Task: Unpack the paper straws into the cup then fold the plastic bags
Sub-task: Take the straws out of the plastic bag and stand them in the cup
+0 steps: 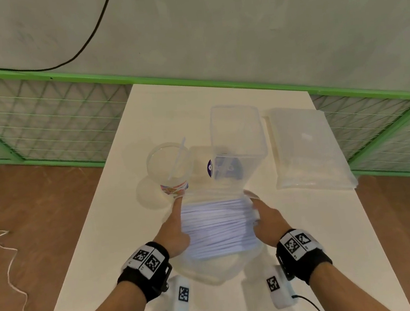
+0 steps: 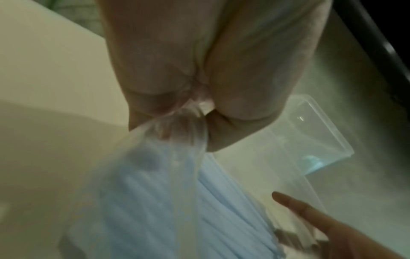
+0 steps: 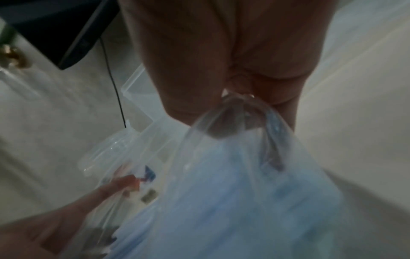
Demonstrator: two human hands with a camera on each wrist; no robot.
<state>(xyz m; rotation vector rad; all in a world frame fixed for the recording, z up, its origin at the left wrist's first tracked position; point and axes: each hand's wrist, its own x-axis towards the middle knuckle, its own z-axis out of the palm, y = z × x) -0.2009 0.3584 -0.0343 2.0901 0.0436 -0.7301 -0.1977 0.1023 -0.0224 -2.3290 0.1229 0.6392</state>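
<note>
A clear plastic bag (image 1: 217, 230) full of white paper straws (image 1: 218, 219) hangs between my two hands over the near half of the white table (image 1: 119, 215). My left hand (image 1: 175, 230) pinches the bag's left side, its index finger stretched forward. My right hand (image 1: 262, 216) pinches the right side. In the left wrist view the bag film (image 2: 186, 126) is bunched between the fingers. The right wrist view shows the film (image 3: 239, 112) gathered in my grip the same way. A clear cup (image 1: 168, 165) with one straw (image 1: 177, 158) in it stands just beyond the bag.
A tall clear square container (image 1: 237, 136) stands right of the cup. A stack of flat plastic bags (image 1: 306, 147) lies at the table's far right. A green mesh fence (image 1: 43, 116) runs behind the table. A white cord (image 1: 6, 252) trails on the floor to the left.
</note>
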